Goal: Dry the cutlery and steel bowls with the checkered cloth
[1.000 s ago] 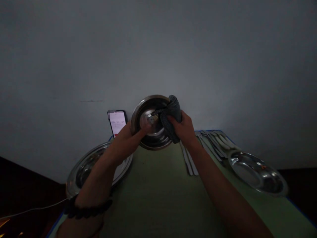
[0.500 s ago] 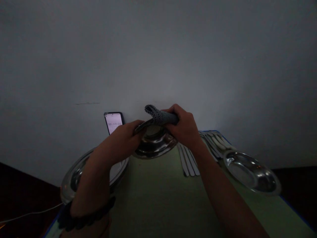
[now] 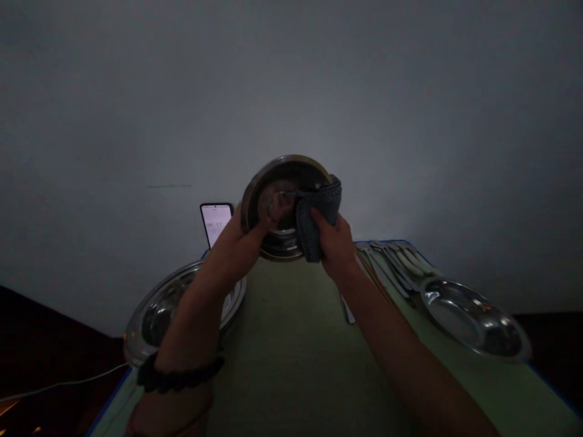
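Note:
A shiny round metal plate (image 3: pixel 286 165) is held up above the table, its hollow inner face tilted toward me. My left hand (image 3: pixel 246 240) is closed on its left rim, thumb over the inside. On the right, my right hand (image 3: pixel 334 243) grips a dark checkered cloth (image 3: pixel 314 221), which is folded over the plate's right rim and pressed against it. The fingers of both hands behind the plate and cloth are hidden.
Metal dishes (image 3: pixel 141 303) sit at the left, partly behind my left forearm. A phone (image 3: pixel 215 220) leans on the wall (image 3: pixel 291 79). Several pieces of cutlery (image 3: pixel 387 270) lie on the right of the green table (image 3: pixel 291 340), with an oval metal bowl (image 3: pixel 473 318) beside them.
The plate has risen and turned so its inner face now shows. My right hand and the cloth have shifted from its upper edge to its right side.

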Available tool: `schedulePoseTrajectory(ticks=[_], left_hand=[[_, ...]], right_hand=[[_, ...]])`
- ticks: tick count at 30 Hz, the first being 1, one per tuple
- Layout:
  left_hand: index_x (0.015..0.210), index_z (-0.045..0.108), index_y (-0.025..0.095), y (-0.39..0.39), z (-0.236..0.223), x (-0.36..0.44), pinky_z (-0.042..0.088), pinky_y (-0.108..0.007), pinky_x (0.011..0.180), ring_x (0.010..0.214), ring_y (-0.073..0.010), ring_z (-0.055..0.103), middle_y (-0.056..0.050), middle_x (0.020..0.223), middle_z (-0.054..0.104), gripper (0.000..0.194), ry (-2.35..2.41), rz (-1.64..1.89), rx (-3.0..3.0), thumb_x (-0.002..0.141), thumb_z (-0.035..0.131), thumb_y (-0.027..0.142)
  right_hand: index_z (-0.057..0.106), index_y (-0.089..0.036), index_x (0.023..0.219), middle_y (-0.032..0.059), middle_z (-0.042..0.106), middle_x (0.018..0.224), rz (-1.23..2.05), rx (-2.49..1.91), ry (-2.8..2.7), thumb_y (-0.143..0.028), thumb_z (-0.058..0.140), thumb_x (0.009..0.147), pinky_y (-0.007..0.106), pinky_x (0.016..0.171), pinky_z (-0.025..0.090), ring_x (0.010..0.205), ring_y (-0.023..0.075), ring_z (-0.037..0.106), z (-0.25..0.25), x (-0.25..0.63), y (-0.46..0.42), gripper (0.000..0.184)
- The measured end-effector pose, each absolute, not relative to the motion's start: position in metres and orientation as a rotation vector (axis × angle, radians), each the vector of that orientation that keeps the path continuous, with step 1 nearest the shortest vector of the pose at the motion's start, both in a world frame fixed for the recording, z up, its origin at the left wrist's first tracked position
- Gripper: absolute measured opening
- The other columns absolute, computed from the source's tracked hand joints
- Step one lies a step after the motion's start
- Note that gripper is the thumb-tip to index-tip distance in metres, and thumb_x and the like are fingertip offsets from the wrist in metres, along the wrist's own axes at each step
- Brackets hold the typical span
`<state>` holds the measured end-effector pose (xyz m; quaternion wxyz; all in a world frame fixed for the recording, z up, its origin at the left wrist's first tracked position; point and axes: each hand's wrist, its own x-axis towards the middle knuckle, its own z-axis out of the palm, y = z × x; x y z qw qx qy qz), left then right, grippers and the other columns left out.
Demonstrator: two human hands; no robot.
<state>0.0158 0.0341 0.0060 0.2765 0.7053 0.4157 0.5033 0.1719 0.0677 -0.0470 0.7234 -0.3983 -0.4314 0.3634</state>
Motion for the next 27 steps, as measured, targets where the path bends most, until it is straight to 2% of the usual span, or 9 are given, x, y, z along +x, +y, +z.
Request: schedulePoseTrajectory(ticks=[3,8,11,14,17,23,25,27], left_hand=[[0.117,0.061,0.023,0.026,0.014,0.011,0.049,-0.04,0.089,0.102,-0.0266,0.061,-0.006,0.109,0.069,0.041,1.162,1.17,2.013,0.082,0.055,0.045],[0.122,0.057,0.024,0.015,0.023,0.001,0.051,-0.039,0.078,0.088,-0.0254,0.065,-0.007,0.106,0.07,0.046,1.3,0.952,2.139,0.082,0.054,0.044],[0.111,0.064,0.024,0.018,0.018,-0.002,0.051,-0.038,0.073,0.083,-0.0259,0.066,-0.006,0.095,0.072,0.038,1.287,0.848,2.221,0.082,0.051,0.044],[0.099,0.069,0.024,0.022,0.013,-0.002,0.051,-0.038,0.069,0.078,-0.0265,0.066,-0.007,0.088,0.073,0.034,1.299,0.819,2.239,0.083,0.047,0.045],[0.096,0.069,0.023,0.022,0.013,-0.001,0.05,-0.037,0.068,0.078,-0.0253,0.065,-0.006,0.088,0.073,0.034,1.225,0.815,2.206,0.084,0.044,0.044],[0.101,0.067,0.021,0.026,0.011,-0.002,0.051,-0.038,0.071,0.079,-0.0251,0.064,-0.006,0.081,0.071,0.034,1.236,1.022,2.005,0.084,0.05,0.044],[0.104,0.066,0.02,0.03,0.007,0.001,0.051,-0.038,0.075,0.085,-0.0255,0.064,-0.006,0.087,0.072,0.036,1.228,1.179,1.89,0.083,0.051,0.046],[0.108,0.064,0.02,0.033,0.003,0.007,0.049,-0.039,0.083,0.095,-0.0259,0.063,-0.007,0.101,0.07,0.039,1.231,1.322,1.819,0.084,0.051,0.047]], right_hand=[[0.063,-0.015,0.087,0.0045,0.065,0.08,0.713,-0.962,-1.071,-0.037,0.066,0.068,0.033,0.067,0.047,0.072,0.0167,0.057,-0.046,0.184,0.069,0.029],[0.062,-0.016,0.083,-0.0004,0.06,0.071,0.436,-1.031,-1.518,-0.025,0.061,0.07,0.028,0.062,0.043,0.066,0.0134,0.051,-0.027,0.204,0.057,0.016],[0.06,-0.017,0.078,-0.0015,0.057,0.066,0.25,-1.075,-1.705,-0.019,0.057,0.07,0.026,0.06,0.039,0.062,0.0116,0.049,-0.018,0.204,0.048,0.008],[0.057,-0.018,0.074,-0.0031,0.053,0.06,0.121,-1.137,-1.773,-0.022,0.06,0.07,0.025,0.055,0.035,0.055,0.01,0.044,-0.016,0.201,0.043,0.006],[0.057,-0.019,0.074,-0.0033,0.053,0.058,0.076,-1.142,-1.765,-0.03,0.064,0.071,0.026,0.055,0.035,0.053,0.0103,0.043,-0.016,0.2,0.043,0.014],[0.063,-0.018,0.09,0.0016,0.065,0.078,0.216,-1.029,-1.413,-0.038,0.064,0.073,0.029,0.067,0.045,0.069,0.0143,0.056,-0.025,0.191,0.05,0.026],[0.064,-0.017,0.089,0.0041,0.067,0.083,0.384,-0.988,-1.229,-0.045,0.061,0.075,0.031,0.071,0.047,0.075,0.0155,0.058,-0.033,0.182,0.056,0.031],[0.064,-0.016,0.092,0.0067,0.068,0.09,0.589,-0.928,-1.059,-0.049,0.058,0.076,0.033,0.074,0.049,0.081,0.0167,0.061,-0.043,0.174,0.062,0.037]])
